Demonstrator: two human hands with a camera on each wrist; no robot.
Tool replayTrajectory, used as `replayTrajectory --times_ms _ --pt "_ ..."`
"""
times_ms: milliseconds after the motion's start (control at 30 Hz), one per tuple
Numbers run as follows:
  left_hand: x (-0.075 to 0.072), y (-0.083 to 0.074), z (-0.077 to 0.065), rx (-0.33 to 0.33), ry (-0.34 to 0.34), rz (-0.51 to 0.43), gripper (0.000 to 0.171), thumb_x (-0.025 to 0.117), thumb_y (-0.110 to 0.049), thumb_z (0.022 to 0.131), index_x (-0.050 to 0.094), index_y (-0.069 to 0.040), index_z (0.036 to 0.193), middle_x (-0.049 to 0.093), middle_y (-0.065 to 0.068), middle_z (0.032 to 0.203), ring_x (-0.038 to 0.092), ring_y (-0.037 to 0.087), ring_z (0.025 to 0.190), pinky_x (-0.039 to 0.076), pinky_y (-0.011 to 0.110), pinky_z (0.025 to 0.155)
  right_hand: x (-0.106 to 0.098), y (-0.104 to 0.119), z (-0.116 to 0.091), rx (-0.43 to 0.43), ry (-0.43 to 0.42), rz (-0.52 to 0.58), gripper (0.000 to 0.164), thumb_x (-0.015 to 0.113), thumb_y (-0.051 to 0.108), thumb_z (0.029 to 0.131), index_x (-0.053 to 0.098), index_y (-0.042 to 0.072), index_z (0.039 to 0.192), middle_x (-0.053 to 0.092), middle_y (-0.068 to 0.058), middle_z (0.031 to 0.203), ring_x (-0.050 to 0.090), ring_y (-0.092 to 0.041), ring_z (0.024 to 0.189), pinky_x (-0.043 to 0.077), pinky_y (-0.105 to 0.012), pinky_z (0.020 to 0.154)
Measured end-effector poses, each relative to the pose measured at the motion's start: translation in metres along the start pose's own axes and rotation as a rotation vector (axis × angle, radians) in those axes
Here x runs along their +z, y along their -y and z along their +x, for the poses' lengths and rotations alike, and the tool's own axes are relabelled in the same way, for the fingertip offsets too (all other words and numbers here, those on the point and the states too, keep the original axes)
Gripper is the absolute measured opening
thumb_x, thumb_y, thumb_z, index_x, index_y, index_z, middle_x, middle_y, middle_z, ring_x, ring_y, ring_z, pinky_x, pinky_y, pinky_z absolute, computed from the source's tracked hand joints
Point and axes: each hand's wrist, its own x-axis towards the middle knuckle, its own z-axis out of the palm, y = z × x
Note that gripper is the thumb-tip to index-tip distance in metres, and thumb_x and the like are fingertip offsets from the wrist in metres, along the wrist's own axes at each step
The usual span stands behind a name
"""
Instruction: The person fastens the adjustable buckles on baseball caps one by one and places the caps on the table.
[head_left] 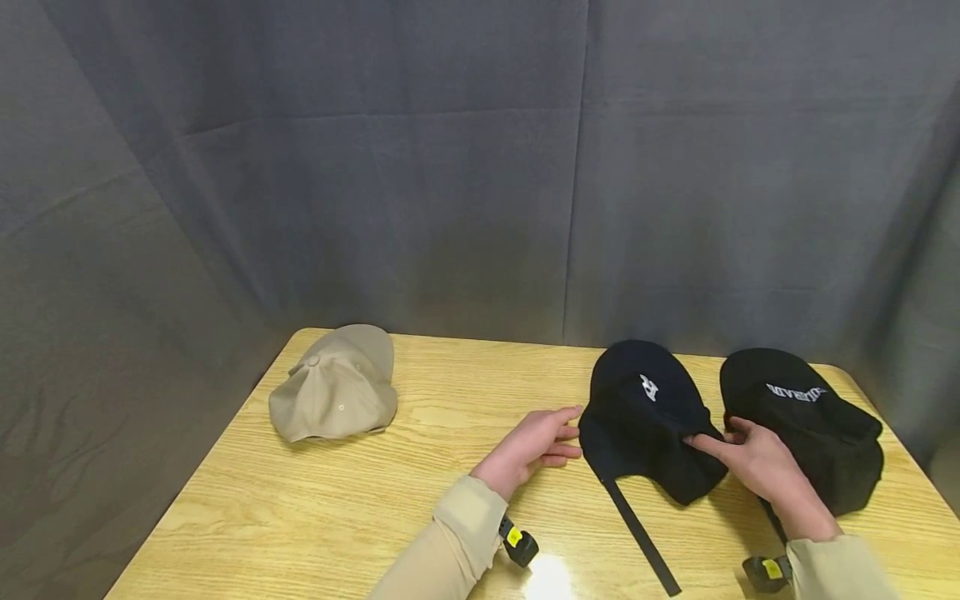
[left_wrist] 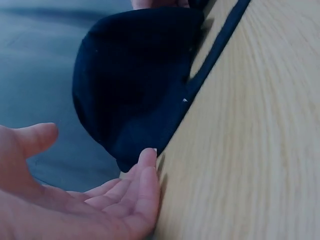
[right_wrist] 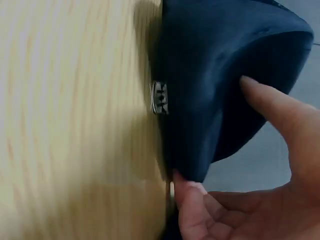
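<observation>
A dark navy baseball cap with a white emblem on its front lies on the wooden table, brim toward the back. Its loose strap trails toward the near edge. At the cap's left side is my left hand, fingers extended and the tips at its edge; in the left wrist view the thumb stands apart. My right hand grips the cap's right side, the thumb pressing into the crown and the fingers at the lower edge. A small metal buckle shows on the cap in the right wrist view.
To the right, close to the right hand, lies a black cap with white lettering. A beige cap sits at the back left of the table. Grey curtains hang behind the table and at its sides.
</observation>
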Motion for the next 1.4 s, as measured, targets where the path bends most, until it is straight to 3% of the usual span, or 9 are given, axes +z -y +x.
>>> replayTrajectory --times_ms 100,200,367,533,667,800,1033,1200,1400 --pt "0.001 0.0 0.0 -0.02 0.002 -0.014 0.06 0.063 -0.041 0.1 0.055 0.005 0.137 0.066 0.013 0.114 0.07 0.027 0.095 0.056 0.033 0.083 0.006 0.002 -0.001 0.034 0.0 0.042 0.095 0.066 0.063 0.09 0.046 -0.017 0.137 0.059 -0.025 0.104 0.06 -0.037 0.092 0.051 -0.043 0.077" --pt "0.004 0.0 -0.001 -0.034 0.007 -0.025 0.055 0.065 -0.042 0.098 0.06 0.006 0.124 0.066 0.012 0.103 0.069 0.022 0.084 0.056 0.029 0.077 0.012 0.005 -0.001 0.067 0.016 0.111 0.085 0.066 0.065 0.089 0.058 -0.011 0.126 0.058 -0.015 0.098 0.056 -0.023 0.077 0.048 -0.034 0.063" --pt "0.012 0.0 -0.002 -0.046 0.0 -0.034 0.044 0.067 -0.039 0.095 0.062 0.005 0.1 0.063 0.01 0.088 0.065 0.017 0.073 0.055 0.024 0.068 0.024 0.01 -0.004 0.099 0.054 0.277 0.086 0.065 0.063 0.091 0.054 -0.012 0.131 0.058 -0.013 0.099 0.057 -0.017 0.079 0.054 -0.029 0.064" --pt "0.017 0.002 -0.002 -0.029 0.012 -0.078 0.031 0.059 -0.028 0.096 0.063 0.003 0.096 0.064 0.012 0.089 0.067 0.022 0.078 0.058 0.034 0.079 0.037 0.014 -0.009 0.135 0.142 0.596 0.067 0.068 0.051 0.096 0.05 -0.009 0.12 0.061 -0.004 0.083 0.065 -0.015 0.072 0.058 -0.027 0.068" --pt "0.021 0.001 0.0 -0.018 0.047 -0.153 0.027 0.05 -0.023 0.097 0.063 0.0 0.091 0.063 0.011 0.086 0.062 0.023 0.078 0.056 0.041 0.085 0.043 0.017 -0.011 0.095 0.244 0.737 0.072 0.063 0.044 0.101 0.038 -0.012 0.139 0.068 -0.005 0.098 0.07 -0.016 0.086 0.058 -0.028 0.079" --pt "0.022 0.003 0.001 -0.027 0.054 -0.203 0.031 0.049 -0.027 0.098 0.064 0.001 0.098 0.064 0.012 0.087 0.063 0.024 0.08 0.055 0.045 0.089 0.046 0.022 -0.012 0.089 0.291 0.926 0.064 0.065 0.024 0.102 0.032 -0.009 0.146 0.066 -0.002 0.106 0.066 -0.014 0.091 0.056 -0.029 0.086" --pt "0.018 0.003 0.002 -0.027 0.065 -0.257 0.048 0.053 -0.042 0.1 0.058 0.004 0.111 0.064 0.016 0.096 0.067 0.03 0.091 0.052 0.048 0.096 0.042 0.032 -0.021 0.079 0.335 1.251 0.011 0.059 0.004 0.103 0.059 0.005 0.114 0.064 -0.004 0.106 0.063 -0.015 0.096 0.053 -0.029 0.09" --pt "0.014 0.004 0.006 -0.017 0.018 -0.317 0.064 0.056 -0.047 0.1 0.051 0.012 0.125 0.063 0.023 0.11 0.066 0.039 0.106 0.049 0.048 0.101 0.037 0.043 -0.026 0.051 0.333 1.358 0.011 0.056 0.002 0.103 0.06 0.006 0.113 0.068 -0.007 0.107 0.067 -0.019 0.097 0.055 -0.033 0.091" --pt "0.008 0.003 0.007 0.042 -0.081 -0.348 0.039 0.05 -0.02 0.107 0.048 0.011 0.13 0.063 0.028 0.112 0.066 0.041 0.105 0.052 0.046 0.096 0.035 0.044 -0.028 0.061 0.313 1.474 0.01 0.054 0.009 0.106 0.061 0.008 0.113 0.071 -0.005 0.102 0.068 -0.018 0.092 0.056 -0.03 0.081"
